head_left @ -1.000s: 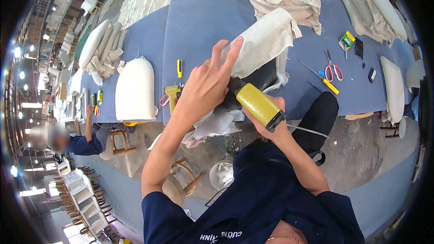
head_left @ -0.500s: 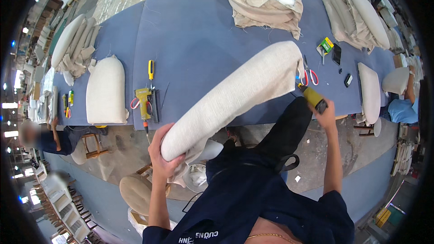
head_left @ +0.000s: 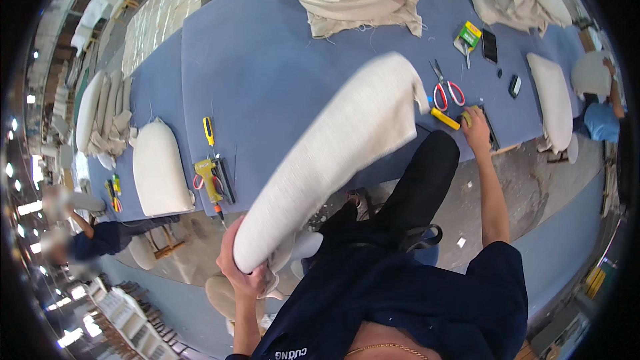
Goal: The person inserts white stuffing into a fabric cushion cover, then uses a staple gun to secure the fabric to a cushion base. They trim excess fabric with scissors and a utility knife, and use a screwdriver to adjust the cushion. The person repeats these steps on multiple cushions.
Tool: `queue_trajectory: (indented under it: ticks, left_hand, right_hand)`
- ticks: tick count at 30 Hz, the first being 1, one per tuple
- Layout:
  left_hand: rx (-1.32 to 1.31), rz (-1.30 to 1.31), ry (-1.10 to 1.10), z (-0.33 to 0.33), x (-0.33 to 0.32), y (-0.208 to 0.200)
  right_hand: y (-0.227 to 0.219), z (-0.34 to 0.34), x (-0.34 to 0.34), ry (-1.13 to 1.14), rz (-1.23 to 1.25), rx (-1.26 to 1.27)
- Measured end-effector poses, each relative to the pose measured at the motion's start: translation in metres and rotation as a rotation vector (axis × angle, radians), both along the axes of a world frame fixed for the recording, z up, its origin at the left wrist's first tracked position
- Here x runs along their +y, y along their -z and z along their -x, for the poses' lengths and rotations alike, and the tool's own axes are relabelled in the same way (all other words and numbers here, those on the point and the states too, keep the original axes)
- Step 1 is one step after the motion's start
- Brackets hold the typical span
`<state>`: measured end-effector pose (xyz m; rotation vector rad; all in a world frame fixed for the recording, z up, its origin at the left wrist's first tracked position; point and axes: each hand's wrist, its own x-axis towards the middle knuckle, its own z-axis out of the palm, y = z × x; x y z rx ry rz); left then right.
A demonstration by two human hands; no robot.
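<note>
My left hand [head_left: 239, 263] is closed around the lower end of a long padded piece covered in cream fabric [head_left: 333, 153], a chair back or seat cushion seen edge-on. It slants up to the right over the table's near edge, with loose fabric hanging underneath. At the table's right front edge, my right hand [head_left: 475, 132] has its fingers curled over a yellow and black staple gun [head_left: 445, 119], whose black part shows beside the hand. Red-handled scissors [head_left: 449, 93] lie just beyond it. The fingers partly hide the gun.
On the blue-covered table [head_left: 260, 80] lie another staple gun [head_left: 212, 180], a yellow screwdriver [head_left: 209, 131], a phone [head_left: 489, 47] and a green-yellow box [head_left: 469, 37]. Cream cushions [head_left: 160, 170] and a part-covered piece [head_left: 360, 0] stand around. Other people work at both sides.
My right hand has moved the staple gun up and forward, from before the table's edge onto it. The padded piece has tilted more upright, and my view has shifted.
</note>
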<state>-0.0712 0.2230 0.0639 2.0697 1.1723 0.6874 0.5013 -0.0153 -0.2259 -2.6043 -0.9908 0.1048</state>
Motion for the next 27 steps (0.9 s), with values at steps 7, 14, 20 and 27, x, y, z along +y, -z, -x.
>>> queue_trajectory:
  ticks: [7, 14, 20, 27]
  left_hand:
    - [0.083, 0.066, 0.116, -0.050, 0.010, -0.047]
    - [0.201, 0.124, 0.634, -0.144, 0.047, -0.067]
    - [-0.007, 0.140, 0.982, -0.228, 0.079, -0.042]
    - [0.085, 0.294, 1.370, -0.347, 0.089, -0.031]
  right_hand:
    - [0.018, 0.027, 0.079, -0.052, 0.166, 0.130]
    - [0.050, 0.010, 0.076, -0.091, 0.363, -0.137]
    - [-0.057, 0.051, 0.036, 0.230, -0.042, -0.073]
    - [-0.196, 0.113, -0.028, 0.359, -0.876, 0.351]
